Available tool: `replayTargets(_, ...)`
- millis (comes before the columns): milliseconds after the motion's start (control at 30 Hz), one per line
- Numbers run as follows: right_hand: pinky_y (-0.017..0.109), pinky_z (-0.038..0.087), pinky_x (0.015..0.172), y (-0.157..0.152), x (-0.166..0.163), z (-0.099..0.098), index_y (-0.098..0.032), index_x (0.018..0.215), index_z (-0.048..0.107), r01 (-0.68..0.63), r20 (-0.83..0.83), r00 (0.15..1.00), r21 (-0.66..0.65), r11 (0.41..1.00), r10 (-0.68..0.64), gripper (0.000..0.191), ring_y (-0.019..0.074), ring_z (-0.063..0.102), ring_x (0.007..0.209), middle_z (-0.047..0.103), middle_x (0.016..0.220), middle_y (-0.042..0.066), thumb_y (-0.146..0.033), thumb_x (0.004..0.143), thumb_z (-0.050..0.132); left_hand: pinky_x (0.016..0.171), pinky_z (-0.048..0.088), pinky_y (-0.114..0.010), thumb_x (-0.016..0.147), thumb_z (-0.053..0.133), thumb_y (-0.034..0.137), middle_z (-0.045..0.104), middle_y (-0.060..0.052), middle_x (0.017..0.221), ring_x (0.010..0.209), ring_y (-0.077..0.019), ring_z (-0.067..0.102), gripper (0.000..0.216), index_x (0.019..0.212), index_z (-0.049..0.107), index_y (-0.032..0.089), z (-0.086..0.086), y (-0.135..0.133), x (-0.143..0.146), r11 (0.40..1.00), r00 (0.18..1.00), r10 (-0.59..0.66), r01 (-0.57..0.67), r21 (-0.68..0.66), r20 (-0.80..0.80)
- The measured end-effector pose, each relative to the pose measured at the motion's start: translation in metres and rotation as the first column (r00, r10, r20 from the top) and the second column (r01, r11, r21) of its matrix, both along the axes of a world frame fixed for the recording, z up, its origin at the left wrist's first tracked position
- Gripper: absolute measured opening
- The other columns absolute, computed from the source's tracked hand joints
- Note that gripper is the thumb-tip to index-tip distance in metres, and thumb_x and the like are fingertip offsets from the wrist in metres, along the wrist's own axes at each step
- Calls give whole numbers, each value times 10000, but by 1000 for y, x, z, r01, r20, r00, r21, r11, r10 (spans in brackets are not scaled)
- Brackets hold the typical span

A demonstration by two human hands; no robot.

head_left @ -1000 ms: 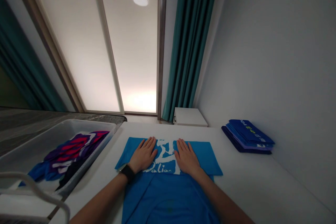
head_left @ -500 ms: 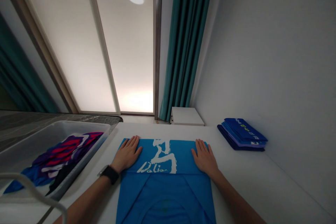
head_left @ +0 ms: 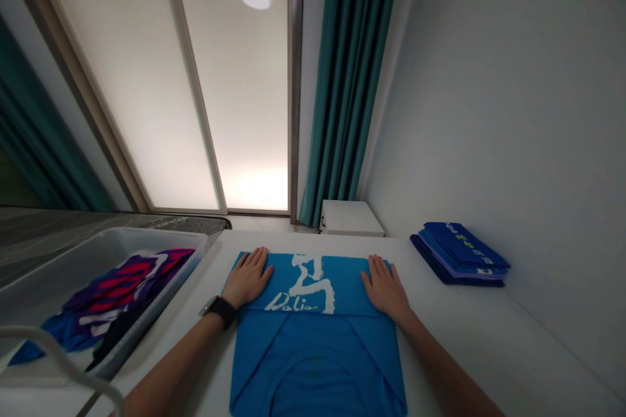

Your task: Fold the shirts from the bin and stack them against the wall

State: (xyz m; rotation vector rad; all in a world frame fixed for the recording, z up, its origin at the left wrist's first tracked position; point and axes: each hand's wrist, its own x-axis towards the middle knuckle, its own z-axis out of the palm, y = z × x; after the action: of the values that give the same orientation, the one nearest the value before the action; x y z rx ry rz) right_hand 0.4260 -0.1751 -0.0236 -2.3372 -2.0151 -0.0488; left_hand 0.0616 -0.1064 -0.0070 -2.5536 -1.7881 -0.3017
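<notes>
A bright blue T-shirt point(head_left: 315, 352) with a white "Dalian" print lies partly folded on the white table point(head_left: 489, 339), its far end turned over towards me. My left hand point(head_left: 248, 277), with a black watch on the wrist, lies flat and open on the left end of that folded band. On the right end rests my right hand point(head_left: 385, 287), also flat with fingers stretched out. Both palms press on the cloth and hold nothing.
A grey plastic bin point(head_left: 98, 254) on the left holds purple, red and blue garments. A stack of folded dark blue clothes point(head_left: 460, 253) sits at the right by the wall. A small white cabinet point(head_left: 352, 218) and teal curtains point(head_left: 347, 78) stand behind the table.
Both hands slid outwards from the middle of the print to the two ends of the folded band. Since half a second ago they have barely shifted.
</notes>
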Motion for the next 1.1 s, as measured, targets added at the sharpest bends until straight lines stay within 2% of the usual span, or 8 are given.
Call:
replayTargets(233, 449, 3, 1177, -1, 1, -1, -49, 1508, 201, 4, 1, 1000, -3, 1000, -4, 686, 226, 131, 1458, 200, 1575, 114, -469, 967, 165, 1167, 175, -456, 958, 310, 401, 386, -134, 1497, 1409, -241, 317, 565, 1431, 406, 110, 2, -4, -4, 1000, 1000, 6, -6, -9, 27)
replayTargets(467, 441, 25, 1179, 1, 2, 1, -49, 1508, 202, -7, -7, 1000, -17, 1000, 7, 685, 221, 149, 1455, 214, 1572, 111, -463, 964, 161, 1163, 176, -484, 954, 324, 418, 375, -116, 1507, 1421, -243, 289, 559, 1439, 400, 150, -3, -14, -23, 999, 997, 48, -47, -14, 67)
replayTargets(633, 438, 19, 1181, 4, 4, -1, -46, 1506, 207, -8, 11, 1000, 1, 1000, 8, 678, 222, 149, 1455, 215, 1572, 114, -451, 963, 172, 1160, 219, -462, 942, 333, 430, 384, -116, 1501, 1411, -239, 309, 554, 1408, 446, 153, -9, -9, -34, 999, 971, 24, -17, -29, 240)
replayTargets(733, 437, 10, 1182, 1, -3, 4, -41, 1507, 197, -45, 26, 999, 22, 999, 44, 670, 223, 127, 1460, 195, 1576, 112, -436, 967, 176, 1158, 253, -428, 932, 314, 454, 400, -119, 1491, 1399, -229, 336, 585, 1386, 472, 121, -7, -4, -44, 998, 908, 26, -1, -61, 418)
replayTargets(800, 426, 18, 1184, -2, -18, 12, -38, 1506, 198, -96, 9, 995, 17, 995, 95, 664, 220, 113, 1462, 179, 1579, 107, -430, 971, 168, 1163, 253, -412, 924, 317, 483, 408, -111, 1488, 1394, -223, 346, 604, 1377, 486, 119, -3, -2, -51, 997, 850, 38, 4, -79, 525)
replayTargets(900, 395, 53, 1185, -6, -56, 27, -65, 1510, 209, -228, -76, 971, -2, 974, 227, 658, 203, 116, 1462, 183, 1579, 90, -449, 978, 150, 1164, 258, -420, 917, 332, 494, 446, -89, 1465, 1374, -224, 384, 587, 1356, 516, 151, 4, -4, -56, 994, 765, 85, -19, -109, 638)
replayTargets(967, 394, 53, 1185, -7, -90, 36, -98, 1514, 217, -357, -127, 926, 10, 934, 355, 648, 197, 110, 1463, 186, 1581, 72, -461, 983, 138, 1157, 277, -422, 915, 344, 483, 475, -85, 1443, 1353, -228, 418, 567, 1338, 537, 159, 7, -6, -57, 990, 714, 124, -37, -139, 689)
replayTargets(1100, 411, 45, 1186, -6, -164, 48, -118, 1520, 197, -575, -184, 800, 37, 818, 571, 620, 196, 100, 1464, 173, 1586, 77, -444, 995, 154, 1148, 300, -416, 913, 367, 470, 524, -92, 1402, 1324, -235, 457, 544, 1296, 573, 144, 12, -9, -56, 986, 651, 151, -42, -164, 744)
